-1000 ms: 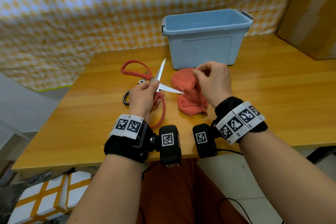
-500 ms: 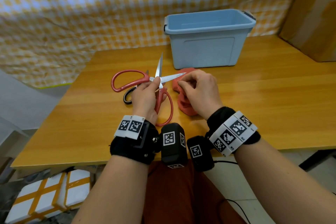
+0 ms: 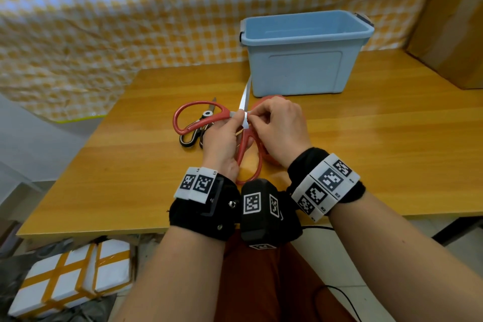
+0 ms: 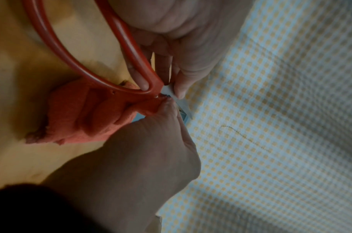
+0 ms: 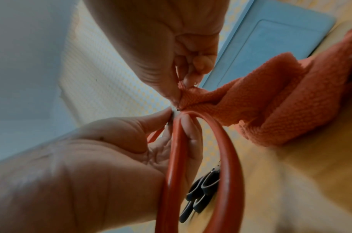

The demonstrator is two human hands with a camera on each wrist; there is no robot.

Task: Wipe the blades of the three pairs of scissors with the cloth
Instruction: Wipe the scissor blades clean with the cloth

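Note:
My left hand [image 3: 224,138] grips the red-handled scissors [image 3: 220,112] at the pivot, a little above the table. The scissors are spread, and one blade [image 3: 244,97] points up toward the bin. My right hand [image 3: 279,128] pinches the orange-red cloth [image 3: 269,99] against the base of the other blade, which is hidden under fingers and cloth. In the left wrist view the cloth [image 4: 81,116] hangs below the red handle [image 4: 139,59]. In the right wrist view the cloth [image 5: 270,102] trails to the right. Black-handled scissors [image 3: 193,133] lie on the table behind the red handle.
A light blue plastic bin [image 3: 300,70] stands open just behind my hands on the wooden table [image 3: 392,138]. A cardboard box [image 3: 449,21] sits at the far right. A yellow checked sheet hangs behind. White taped boxes [image 3: 70,277] lie on the floor at the left.
My right hand has brought the cloth left onto the scissors, down to the blade's base at the pivot. The left hand has turned the scissors, so one blade points at the bin.

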